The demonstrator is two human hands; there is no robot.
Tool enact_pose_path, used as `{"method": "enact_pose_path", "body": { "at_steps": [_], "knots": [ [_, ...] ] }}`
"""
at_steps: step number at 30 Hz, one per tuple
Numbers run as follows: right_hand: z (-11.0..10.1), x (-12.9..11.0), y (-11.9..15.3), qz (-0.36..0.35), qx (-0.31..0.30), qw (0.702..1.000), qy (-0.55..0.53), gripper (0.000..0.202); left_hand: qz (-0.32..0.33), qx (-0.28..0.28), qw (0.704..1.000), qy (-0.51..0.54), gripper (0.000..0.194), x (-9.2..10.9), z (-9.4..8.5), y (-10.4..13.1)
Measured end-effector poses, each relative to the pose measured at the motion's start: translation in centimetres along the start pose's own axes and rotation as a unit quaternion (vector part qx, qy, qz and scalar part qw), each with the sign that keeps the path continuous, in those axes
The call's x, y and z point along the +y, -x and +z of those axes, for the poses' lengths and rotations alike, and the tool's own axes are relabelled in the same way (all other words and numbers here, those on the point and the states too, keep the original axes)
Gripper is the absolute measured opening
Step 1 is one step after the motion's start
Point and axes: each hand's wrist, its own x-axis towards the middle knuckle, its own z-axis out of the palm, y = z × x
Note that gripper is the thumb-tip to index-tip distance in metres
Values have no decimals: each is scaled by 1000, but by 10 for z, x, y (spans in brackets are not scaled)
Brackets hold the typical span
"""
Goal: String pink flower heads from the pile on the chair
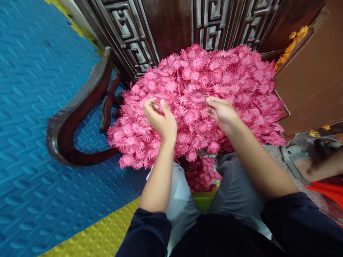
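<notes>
Above the middle of a broad heap of pink flowers [233,80], the person's right hand [223,112] pinches a single darker flower [197,95] by its edge. Across a gap, the left hand [163,119] hovers over the heap, fingers loosely curled, thumb apart. The heap runs from a curved wooden armrest [85,92] at left to a brown board [308,78] at right; a carved panel [171,28] bounds its far edge, the person's knees its near one.
</notes>
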Motion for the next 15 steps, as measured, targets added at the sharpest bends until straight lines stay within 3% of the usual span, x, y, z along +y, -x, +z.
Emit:
{"method": "enact_pose_path", "body": {
  "at_steps": [2,5,8,15],
  "knots": [
    [3,1,1,13,-4,1000,3,4,42,-35,998,11,14,10,1,11],
    [6,3,1,11,-41,999,20,7,112,-135,984,15,11,23,2,24],
    [8,4,2,-8,-94,995,42,12,127,-193,973,13,15,29,4,32],
    [11,-2,5,-53,-142,985,88,11,59,-154,985,44,14,22,11,31]
  ]
}}
